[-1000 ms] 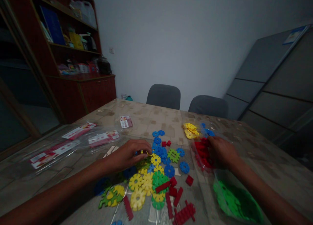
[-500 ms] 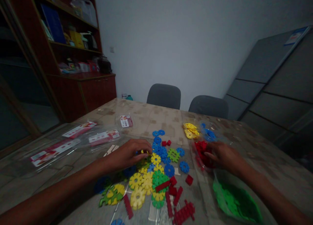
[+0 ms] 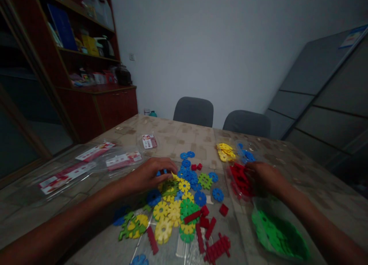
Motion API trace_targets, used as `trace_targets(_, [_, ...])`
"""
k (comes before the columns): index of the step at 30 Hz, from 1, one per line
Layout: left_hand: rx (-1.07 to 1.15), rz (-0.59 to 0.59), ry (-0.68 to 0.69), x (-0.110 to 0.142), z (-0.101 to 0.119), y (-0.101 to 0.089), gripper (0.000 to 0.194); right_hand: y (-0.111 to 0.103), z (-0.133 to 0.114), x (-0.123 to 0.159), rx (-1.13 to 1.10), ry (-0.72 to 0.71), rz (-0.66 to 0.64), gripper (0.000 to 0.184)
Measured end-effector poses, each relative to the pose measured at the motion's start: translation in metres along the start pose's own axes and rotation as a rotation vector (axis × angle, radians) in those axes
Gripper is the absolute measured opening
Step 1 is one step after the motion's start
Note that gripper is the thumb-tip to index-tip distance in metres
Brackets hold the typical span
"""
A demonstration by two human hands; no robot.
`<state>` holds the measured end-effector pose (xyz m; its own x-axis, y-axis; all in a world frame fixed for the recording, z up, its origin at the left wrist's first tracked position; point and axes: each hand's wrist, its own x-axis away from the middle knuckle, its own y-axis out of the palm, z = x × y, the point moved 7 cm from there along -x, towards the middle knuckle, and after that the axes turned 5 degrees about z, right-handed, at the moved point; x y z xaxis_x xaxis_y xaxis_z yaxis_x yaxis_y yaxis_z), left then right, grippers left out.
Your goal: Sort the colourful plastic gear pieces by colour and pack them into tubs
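Note:
My left hand [image 3: 153, 173] hovers over the pile with its fingers curled. A tilted yellow notched disc [image 3: 174, 176] shows at its fingertips, between finger and thumb. Under and around it lie more yellow discs [image 3: 163, 230], blue discs [image 3: 189, 177], green discs [image 3: 188, 209] and a green lattice piece [image 3: 205, 181]. My right hand [image 3: 266, 177] is at the right edge of a clear tub [image 3: 238, 196] of red pieces [image 3: 240, 175]. Its fingers are drawn together by the red pieces, and what they hold, if anything, is hidden.
Red strips [image 3: 211, 227] and a joined red piece [image 3: 217, 249] lie near the front. A tub of green pieces [image 3: 278, 234] sits under my right forearm. Yellow pieces [image 3: 226, 152] and blue pieces [image 3: 247, 155] are in tubs behind. Clear packaging [image 3: 123, 160] lies left.
My right hand has pulled back from inside the red tub to its right edge, uncovering more red pieces. My left hand has risen slightly, and the yellow disc at its fingertips shows more clearly.

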<state>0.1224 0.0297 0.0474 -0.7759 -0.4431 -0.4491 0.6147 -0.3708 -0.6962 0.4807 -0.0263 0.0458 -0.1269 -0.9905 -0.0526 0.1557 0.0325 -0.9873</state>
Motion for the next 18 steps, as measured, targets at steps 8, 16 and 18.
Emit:
trace_targets(8, [-0.088,0.076,-0.027,0.0,-0.005,-0.027,0.015,-0.006,-0.015,0.007,0.041,0.006,0.035,0.031])
trace_targets(16, [-0.083,0.058,-0.044,-0.001,-0.006,-0.029,0.015,-0.02,0.006,0.014,0.004,0.064,0.111,0.038])
trace_targets(18, [-0.094,0.055,-0.059,-0.001,-0.007,-0.03,0.016,-0.023,0.01,0.012,-0.025,0.053,0.131,0.045])
